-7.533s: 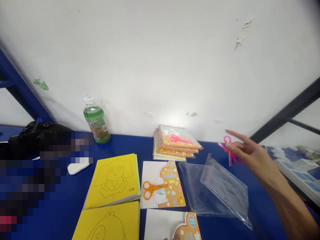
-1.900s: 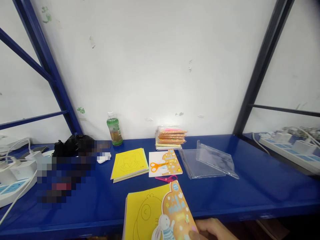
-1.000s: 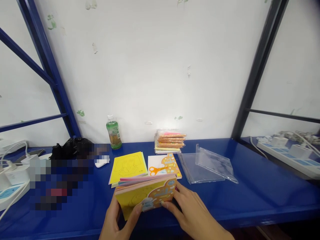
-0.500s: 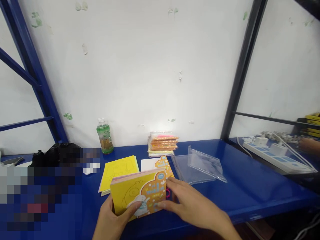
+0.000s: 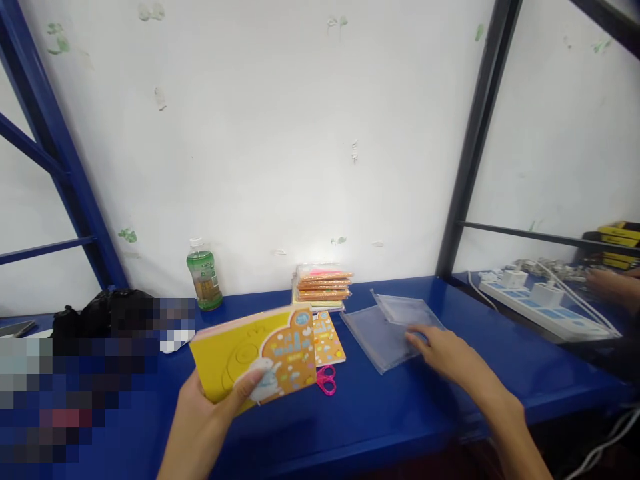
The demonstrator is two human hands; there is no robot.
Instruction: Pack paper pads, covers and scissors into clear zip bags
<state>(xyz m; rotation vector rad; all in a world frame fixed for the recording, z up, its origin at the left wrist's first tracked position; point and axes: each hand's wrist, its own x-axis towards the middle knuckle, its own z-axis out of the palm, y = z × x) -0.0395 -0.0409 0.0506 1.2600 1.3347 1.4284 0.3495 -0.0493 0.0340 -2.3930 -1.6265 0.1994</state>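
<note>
My left hand point(image 5: 207, 407) grips a thick pad of coloured paper point(image 5: 250, 360), thumb across its front. The pad's cover is yellow with a line drawing and an orange printed panel at the right. My right hand point(image 5: 445, 353) is at a clear plastic pouch point(image 5: 367, 337) lying on the blue table, its fingers closed at the pouch's raised flap. Between the hands lie a smaller orange printed booklet point(image 5: 330, 343) and pink-handled scissors point(image 5: 327, 380), whose blades are hidden behind the pad.
Against the wall stand a stack of orange packets in clear wrapping point(image 5: 323, 287) and a green-labelled bottle point(image 5: 204, 277). A black plastic bag point(image 5: 100, 317) lies left. Beyond the right post are a white power strip point(image 5: 545, 307) and another person's hand point(image 5: 617, 287).
My right hand has left the pad and moved right to the plastic pouch. The pad, in my left hand, has shifted left and up, hiding the yellow sheets behind it and uncovering the scissors.
</note>
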